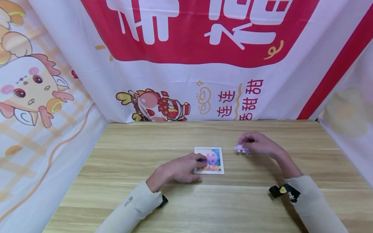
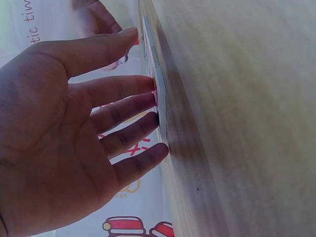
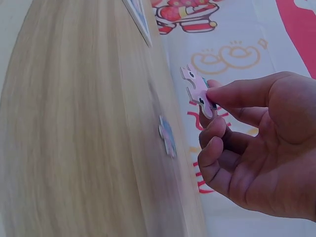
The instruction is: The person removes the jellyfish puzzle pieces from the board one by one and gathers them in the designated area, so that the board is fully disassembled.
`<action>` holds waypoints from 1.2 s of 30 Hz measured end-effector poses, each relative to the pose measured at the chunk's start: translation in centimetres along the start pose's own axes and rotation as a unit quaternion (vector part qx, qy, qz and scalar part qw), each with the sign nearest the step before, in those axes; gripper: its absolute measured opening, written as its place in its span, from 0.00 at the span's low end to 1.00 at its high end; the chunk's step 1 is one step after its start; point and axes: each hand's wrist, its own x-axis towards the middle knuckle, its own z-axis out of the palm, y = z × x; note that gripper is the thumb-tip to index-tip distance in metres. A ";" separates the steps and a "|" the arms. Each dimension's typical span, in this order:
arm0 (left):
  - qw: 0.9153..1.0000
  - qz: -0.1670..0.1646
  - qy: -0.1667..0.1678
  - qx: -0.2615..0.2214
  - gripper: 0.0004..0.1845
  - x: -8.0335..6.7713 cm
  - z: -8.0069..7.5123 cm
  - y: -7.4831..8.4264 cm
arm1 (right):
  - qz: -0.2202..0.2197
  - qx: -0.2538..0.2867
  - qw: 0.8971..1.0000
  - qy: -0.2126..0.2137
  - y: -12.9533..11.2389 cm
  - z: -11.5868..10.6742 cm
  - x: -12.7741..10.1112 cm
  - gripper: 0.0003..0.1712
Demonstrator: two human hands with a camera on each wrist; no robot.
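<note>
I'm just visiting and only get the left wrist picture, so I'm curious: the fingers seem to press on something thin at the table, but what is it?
Observer: From the head view it's a small square puzzle board with a colourful picture; the left hand rests its fingertips on the board's left part.
Visitor: What is the other hand doing?
Observer: The right hand pinches a pink puzzle piece between thumb and forefinger, lifted off the wooden table.
Visitor: Any more pieces around?
Observer: The right wrist view shows one more piece lying on the table, below the held piece; it is blurred, so its picture is unclear.
</note>
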 end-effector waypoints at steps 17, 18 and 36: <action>1.000 -0.003 -0.001 -0.005 0.31 -0.1 0.0 0.1 | -0.001 0.004 1.000 0.004 3.0 -2.0 -1.8 0.12; 1.000 -0.003 -0.001 -0.005 0.31 -0.1 0.0 0.1 | -0.001 0.003 1.000 0.006 3.1 -2.1 -1.9 0.12; 1.000 0.001 0.000 -0.010 0.31 -0.2 0.0 0.0 | 0.028 -0.028 0.999 0.011 4.6 -4.0 -2.9 0.13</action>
